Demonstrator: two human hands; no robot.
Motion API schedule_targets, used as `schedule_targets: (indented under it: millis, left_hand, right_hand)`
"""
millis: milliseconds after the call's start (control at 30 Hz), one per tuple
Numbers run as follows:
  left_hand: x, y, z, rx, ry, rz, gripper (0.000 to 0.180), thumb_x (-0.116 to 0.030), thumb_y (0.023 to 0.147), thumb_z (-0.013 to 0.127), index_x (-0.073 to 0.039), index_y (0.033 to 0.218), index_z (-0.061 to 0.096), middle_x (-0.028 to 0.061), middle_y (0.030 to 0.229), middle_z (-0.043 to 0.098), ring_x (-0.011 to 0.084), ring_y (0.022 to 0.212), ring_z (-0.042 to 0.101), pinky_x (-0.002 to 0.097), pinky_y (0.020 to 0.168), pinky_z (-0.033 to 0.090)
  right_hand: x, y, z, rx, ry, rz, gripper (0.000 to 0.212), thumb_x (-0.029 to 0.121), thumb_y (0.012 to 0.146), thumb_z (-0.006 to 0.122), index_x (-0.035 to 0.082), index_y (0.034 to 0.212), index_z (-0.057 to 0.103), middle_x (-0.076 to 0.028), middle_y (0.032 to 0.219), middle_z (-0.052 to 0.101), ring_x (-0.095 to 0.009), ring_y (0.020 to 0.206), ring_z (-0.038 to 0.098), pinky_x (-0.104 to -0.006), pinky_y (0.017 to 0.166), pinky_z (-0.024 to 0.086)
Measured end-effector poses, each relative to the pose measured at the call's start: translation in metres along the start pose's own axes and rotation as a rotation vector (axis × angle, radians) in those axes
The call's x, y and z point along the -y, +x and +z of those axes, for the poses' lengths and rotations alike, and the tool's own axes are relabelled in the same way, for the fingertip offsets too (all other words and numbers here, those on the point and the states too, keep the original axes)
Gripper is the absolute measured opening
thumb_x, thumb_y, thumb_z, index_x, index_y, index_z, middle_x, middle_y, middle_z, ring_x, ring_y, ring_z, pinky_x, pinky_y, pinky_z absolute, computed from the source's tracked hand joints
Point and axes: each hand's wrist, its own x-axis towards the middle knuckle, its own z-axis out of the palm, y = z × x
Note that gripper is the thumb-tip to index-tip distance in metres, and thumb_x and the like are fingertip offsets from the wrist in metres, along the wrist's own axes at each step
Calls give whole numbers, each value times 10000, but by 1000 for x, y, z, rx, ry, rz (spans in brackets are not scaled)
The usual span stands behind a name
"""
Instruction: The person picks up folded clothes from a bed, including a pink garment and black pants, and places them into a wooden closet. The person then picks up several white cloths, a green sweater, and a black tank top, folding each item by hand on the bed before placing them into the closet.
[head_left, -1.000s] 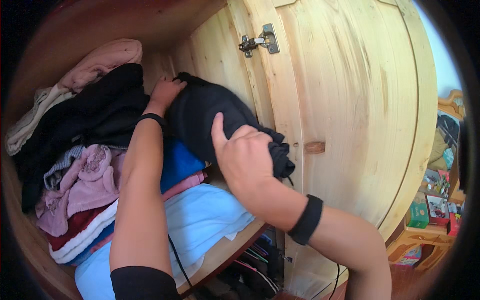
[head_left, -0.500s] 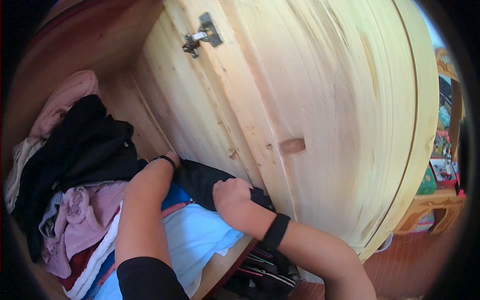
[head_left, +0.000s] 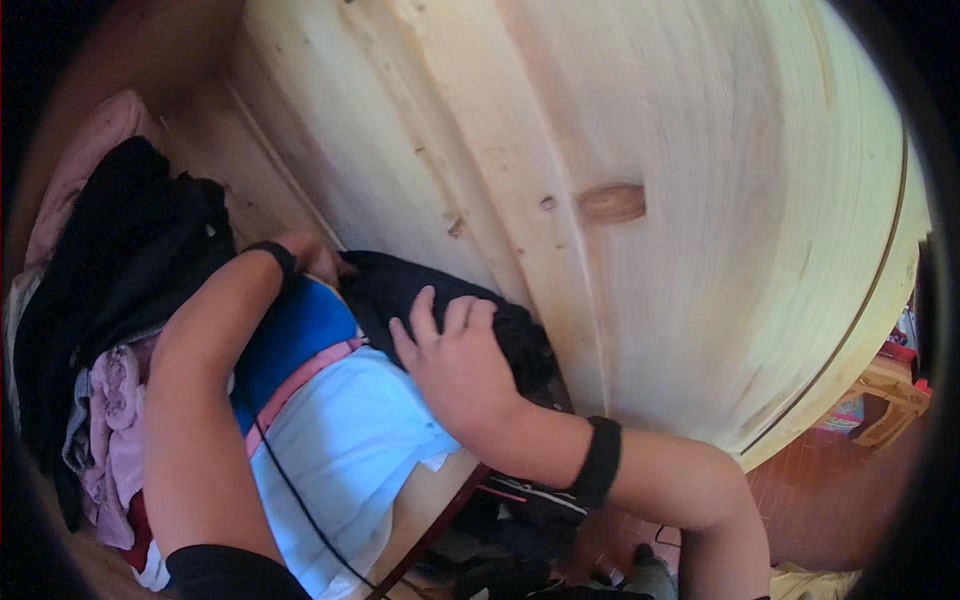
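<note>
A folded black garment lies along the wooden side panel, on top of the folded clothes. At its far end my left hand is closed on its edge, with the fingers partly hidden. My right hand rests on the garment's near part, fingers spread and stretched out. Between my arms lie a blue cloth, a pink-red strip of cloth and a light-blue cloth. A thin black cord runs over the light-blue cloth.
Beside my left arm is a heap with a black garment, a pink fleece and a pink padded piece. The wooden panel rises on the right. Dark clothes show below the shelf edge.
My right hand's fingers have gone from curled on the black garment to spread. More blue cloth shows, and a black cord has come into view. The whole view has shifted.
</note>
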Motion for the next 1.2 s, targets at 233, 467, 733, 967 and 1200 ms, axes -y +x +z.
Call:
schedule_targets:
  millis: [233,467,733,967,1200]
  left_hand:
    - [-47,-1,13,-274,302,-266,507,-354,857,648,-143,1317,612,121,1346,593,317,1250,555,437,1019,456]
    - [-38,-21,-7,-166,273,65,557,-317,812,678,-69,1305,603,200,1242,644,334,1177,599,443,964,486]
    - [-97,-45,1,-264,393,-52,745,-200,702,736,-71,1397,499,217,1198,641,402,1124,599,423,974,486]
    - [-117,-90,32,-415,280,390,1296,-375,572,859,21,1536,89,391,1424,361,493,1323,402,450,1120,349]
    - [-101,-45,53,-352,177,361,1285,-503,621,856,-27,1530,83,313,1420,354,466,1356,352,459,1123,338]
  right_hand:
    - [-9,-1,11,-58,34,-26,454,199,915,490,85,1349,555,-238,1358,510,-423,1064,551,-534,915,439]
    - [-56,-68,-5,-226,328,-80,484,173,855,545,131,1337,559,-198,1472,408,-472,1160,511,-484,911,507]
    - [-42,-46,30,-211,340,-21,519,196,868,535,152,1385,526,-174,1516,342,-466,1113,500,-486,862,521]
    - [-32,-54,6,-224,437,-111,460,254,897,485,90,1322,552,-166,1487,390,-476,1364,346,-635,1084,299]
    - [-35,-22,31,-209,397,-71,385,234,885,521,103,1228,637,-162,1376,485,-457,1215,450,-561,938,431]
